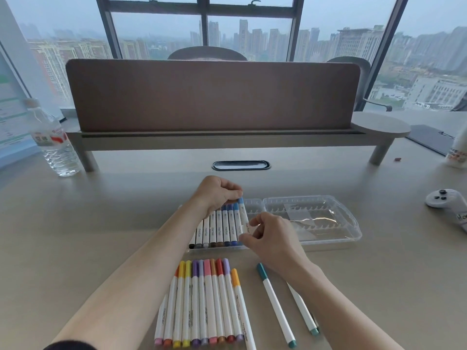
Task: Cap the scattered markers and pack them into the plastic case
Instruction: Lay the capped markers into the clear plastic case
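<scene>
Blue-capped marker (243, 218), light, stiff and slick: left hand (217, 192) pinches its cap, right hand (270, 238) its lower barrel, over the case (328, 238).

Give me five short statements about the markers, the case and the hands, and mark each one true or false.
1. Both hands hold the same light blue marker. True: the left hand grips its cap end, the right hand pinches the barrel.
2. The plastic case is shut. False: it lies open, its lid flat to the right.
3. A row of markers already sits in the case. True.
4. No markers remain on the desk. False: a capped group lies near the person, with two teal markers to its right.
5. The water bottle lies on its side. False: it stands upright at far left.
</scene>
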A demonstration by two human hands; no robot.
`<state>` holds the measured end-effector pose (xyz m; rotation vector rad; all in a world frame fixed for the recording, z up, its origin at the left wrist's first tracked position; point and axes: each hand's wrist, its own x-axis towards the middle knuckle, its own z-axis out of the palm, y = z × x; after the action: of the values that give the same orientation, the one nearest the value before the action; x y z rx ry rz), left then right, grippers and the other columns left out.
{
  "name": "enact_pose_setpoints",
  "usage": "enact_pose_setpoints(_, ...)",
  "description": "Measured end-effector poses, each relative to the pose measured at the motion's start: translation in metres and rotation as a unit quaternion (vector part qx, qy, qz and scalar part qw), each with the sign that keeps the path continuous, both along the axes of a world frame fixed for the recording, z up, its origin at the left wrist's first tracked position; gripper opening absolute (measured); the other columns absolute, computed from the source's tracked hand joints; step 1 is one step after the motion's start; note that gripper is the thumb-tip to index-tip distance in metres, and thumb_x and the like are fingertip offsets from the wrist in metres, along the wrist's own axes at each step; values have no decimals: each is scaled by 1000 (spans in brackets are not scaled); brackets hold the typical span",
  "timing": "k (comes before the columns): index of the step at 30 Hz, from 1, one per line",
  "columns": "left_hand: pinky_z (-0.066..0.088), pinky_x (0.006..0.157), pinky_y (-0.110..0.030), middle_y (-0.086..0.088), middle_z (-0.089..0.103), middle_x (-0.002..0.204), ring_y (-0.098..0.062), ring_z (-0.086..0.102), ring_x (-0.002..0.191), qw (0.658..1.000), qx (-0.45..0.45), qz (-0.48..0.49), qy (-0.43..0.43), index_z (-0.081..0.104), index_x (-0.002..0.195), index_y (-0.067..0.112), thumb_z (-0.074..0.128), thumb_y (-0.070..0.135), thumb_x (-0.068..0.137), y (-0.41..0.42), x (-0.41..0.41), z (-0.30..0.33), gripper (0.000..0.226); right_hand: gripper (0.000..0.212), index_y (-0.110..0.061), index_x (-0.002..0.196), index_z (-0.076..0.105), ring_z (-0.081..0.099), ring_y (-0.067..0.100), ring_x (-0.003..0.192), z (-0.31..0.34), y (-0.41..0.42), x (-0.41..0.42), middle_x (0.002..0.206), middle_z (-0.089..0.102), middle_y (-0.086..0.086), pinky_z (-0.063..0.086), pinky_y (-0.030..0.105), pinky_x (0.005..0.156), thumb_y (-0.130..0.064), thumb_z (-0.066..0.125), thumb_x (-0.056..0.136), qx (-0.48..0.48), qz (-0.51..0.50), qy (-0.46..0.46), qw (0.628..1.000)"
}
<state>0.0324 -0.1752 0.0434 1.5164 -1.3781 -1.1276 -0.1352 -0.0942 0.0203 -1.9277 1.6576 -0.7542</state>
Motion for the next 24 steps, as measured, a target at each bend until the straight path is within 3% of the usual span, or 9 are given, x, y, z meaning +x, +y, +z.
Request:
enact_pose_setpoints(4,59,87,-28,-7,76,96,-15,73,86,998,-11,-4,-56,76,91,13,77,5,85,-18,-1,-5,10,32,-20,109,64,59,8,68,3,-13,6,77,67,-8,45,22,59,-33,75,82,-10,1,31,999)
enact_pose_setpoints(6,58,83,-27,3,75,89,-10,70,84,992,-25,-3,-126,78,91,16,79,13,84,-26,-2,-8,8,36,-18,113,64,62,12,73,1,-19,9,83,70,-4,50,26,65,-33,75,83,-10,8,49,999)
enact_pose_setpoints(9,54,76,-26,12,71,80,-5,65,80,977,-32,-12,-209,80,88,21,82,23,82,-32,-3,-15,7,30,-18,109,70,60,11,71,-3,-24,11,88,70,-2,47,22,61,-36,73,86,-1,21,81,997)
enact_pose_setpoints(12,52,80,-25,12,73,84,-9,68,87,980,-15,-14,-198,81,89,24,84,29,80,-37,-1,-22,11,21,-17,88,74,60,12,68,-7,-28,9,79,68,-3,45,22,58,-38,72,87,5,31,103,994)
enact_pose_setpoints(16,56,75,-28,7,76,87,-12,71,84,976,38,-38,-213,80,84,27,86,32,77,-42,4,-22,10,21,-21,96,77,65,17,81,-7,-33,3,90,72,-1,56,32,73,-40,72,87,16,48,122,991)
enact_pose_setpoints(21,50,60,-22,4,76,82,-11,71,75,962,45,-42,-266,79,81,26,84,28,79,-42,-1,-20,6,12,-25,81,73,60,8,72,-7,-37,0,80,68,-8,39,20,58,-37,77,83,28,56,120,991)
enact_pose_setpoints(24,49,58,-21,4,76,82,-10,71,73,961,40,-38,-271,79,86,25,82,29,81,-41,-2,-20,7,21,-27,69,64,55,0,65,-10,-38,-1,76,66,-11,33,15,54,-34,79,82,29,56,99,993)
